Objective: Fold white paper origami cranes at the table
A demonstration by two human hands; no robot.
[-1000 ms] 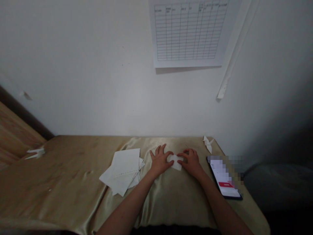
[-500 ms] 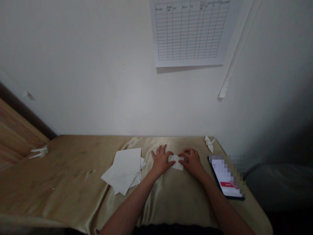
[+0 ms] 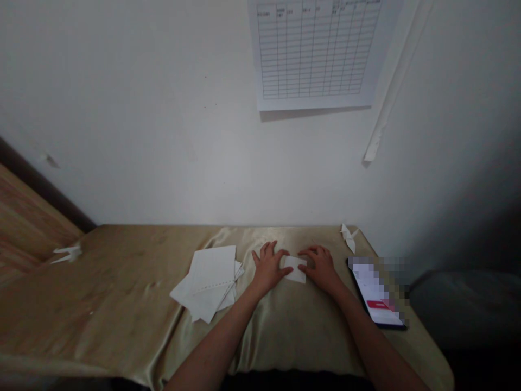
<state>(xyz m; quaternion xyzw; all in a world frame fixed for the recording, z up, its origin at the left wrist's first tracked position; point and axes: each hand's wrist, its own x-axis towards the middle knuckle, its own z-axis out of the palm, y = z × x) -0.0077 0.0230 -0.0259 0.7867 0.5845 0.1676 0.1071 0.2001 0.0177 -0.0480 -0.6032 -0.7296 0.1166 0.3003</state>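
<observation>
A small folded white paper [image 3: 294,268] lies on the satin-covered table [image 3: 122,282] between my two hands. My left hand [image 3: 268,266] lies flat with fingers spread, its thumb pressing the paper's left edge. My right hand [image 3: 322,266] has its fingers curled down onto the paper's right side, pressing it against the cloth. Part of the paper is hidden under both hands.
A loose stack of white sheets [image 3: 209,282] lies left of my hands. A phone [image 3: 376,293] with a lit screen rests at the right edge. A folded paper crane [image 3: 348,235] sits at the back right, another paper crane [image 3: 67,252] at far left. A grid chart [image 3: 313,51] hangs on the wall.
My right fingers have slid slightly along the paper's top edge, pressing it flatter. The left hand has hardly moved.
</observation>
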